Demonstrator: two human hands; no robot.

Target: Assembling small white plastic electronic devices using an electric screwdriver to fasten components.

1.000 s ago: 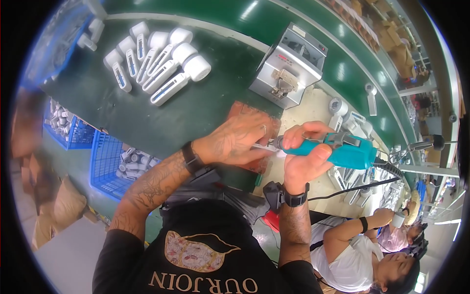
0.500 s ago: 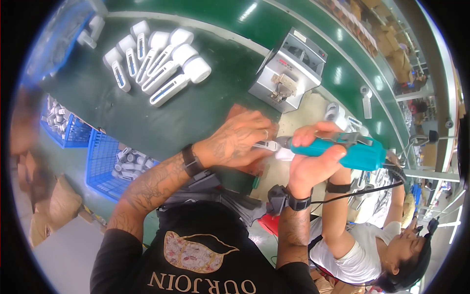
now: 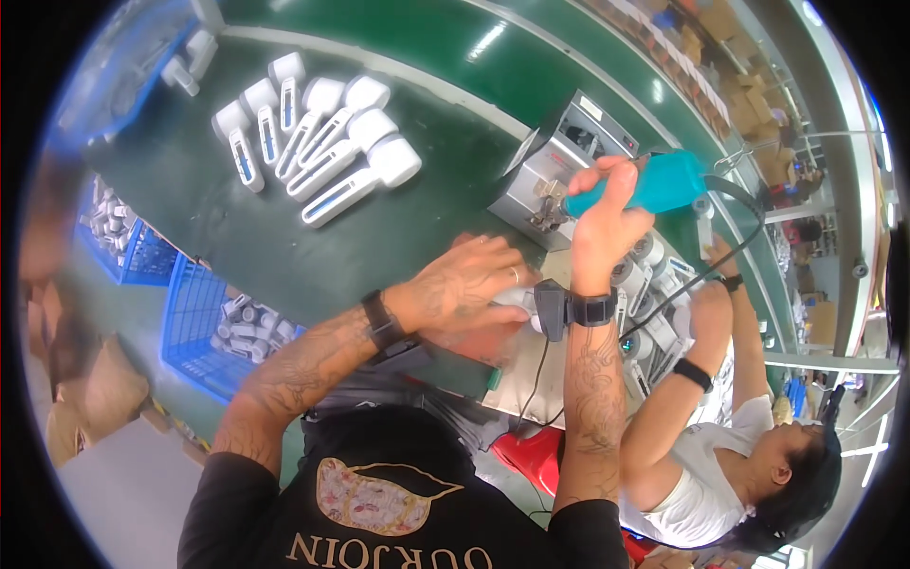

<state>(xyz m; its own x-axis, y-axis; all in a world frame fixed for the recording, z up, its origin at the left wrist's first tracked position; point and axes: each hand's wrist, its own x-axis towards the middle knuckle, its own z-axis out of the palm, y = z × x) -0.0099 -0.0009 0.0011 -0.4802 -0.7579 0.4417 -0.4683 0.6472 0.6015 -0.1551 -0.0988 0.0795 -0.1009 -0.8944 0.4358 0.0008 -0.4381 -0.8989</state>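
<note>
right fingers (image 3: pixel 590 177): clasping smooth teal electric screwdriver (image 3: pixel 668 182), now swung off the white part to boxy metal screw feeder (image 3: pixel 531 182) just beyond, leaving the part undriven | left fingers (image 3: pixel 500 272): pinching that white plastic part (image 3: pixel 514 300), partly hidden, over flat reddish pad (image 3: pixel 466 343)

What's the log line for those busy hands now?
left hand: holding white part | right hand: gripping teal power tool | tool near: grey machine | nearby: white units, green tabletop
</note>
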